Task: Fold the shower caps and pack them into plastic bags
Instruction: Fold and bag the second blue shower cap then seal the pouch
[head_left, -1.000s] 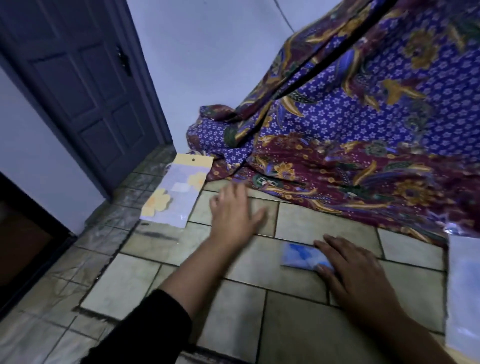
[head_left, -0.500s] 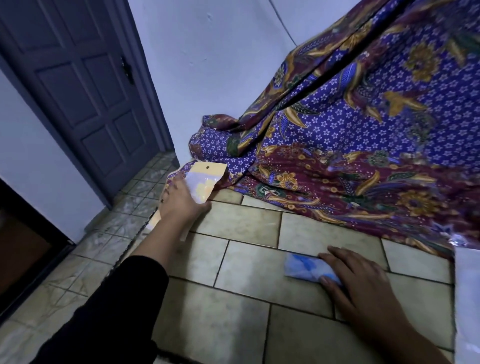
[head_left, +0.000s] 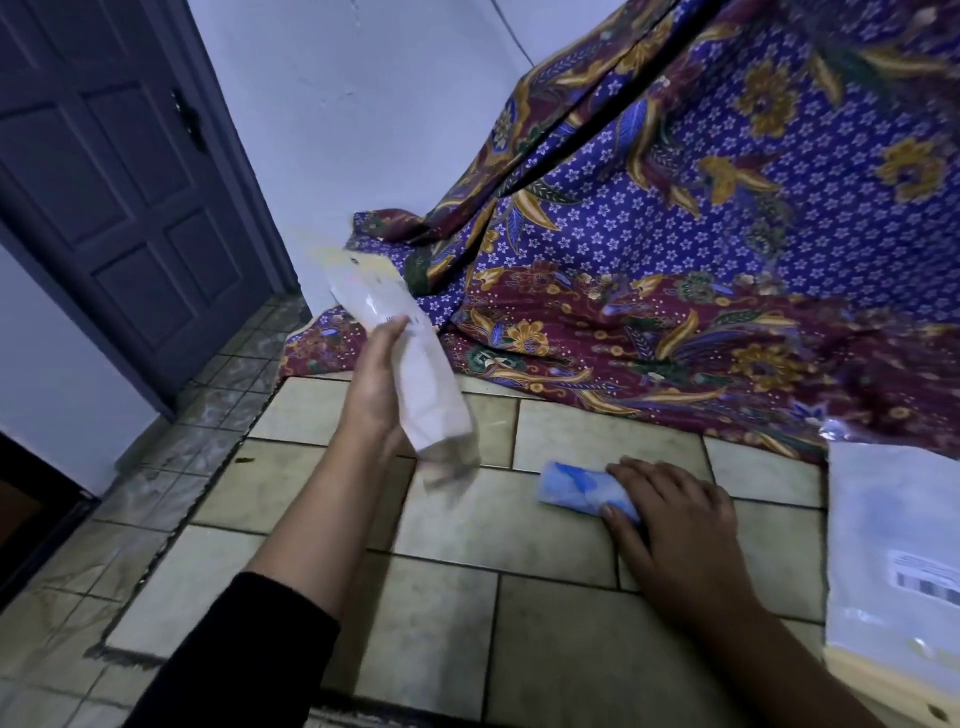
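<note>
A folded blue and white shower cap lies on the tiled floor at centre right. My right hand rests flat on its right end, pressing it down. My left hand is raised above the floor at centre left, gripping a plastic bag with a yellow header. The bag is blurred and hangs tilted, its clear lower end toward the shower cap.
A stack of packaged bags with a barcode label lies at the right edge. Purple and maroon patterned cloth drapes across the back and right. A dark door stands at the left, with a step down beside the tiles.
My left hand reached to the bag lying on the floor at the left, took hold of it and lifted it toward the shower cap. My right hand stayed on the cap.
</note>
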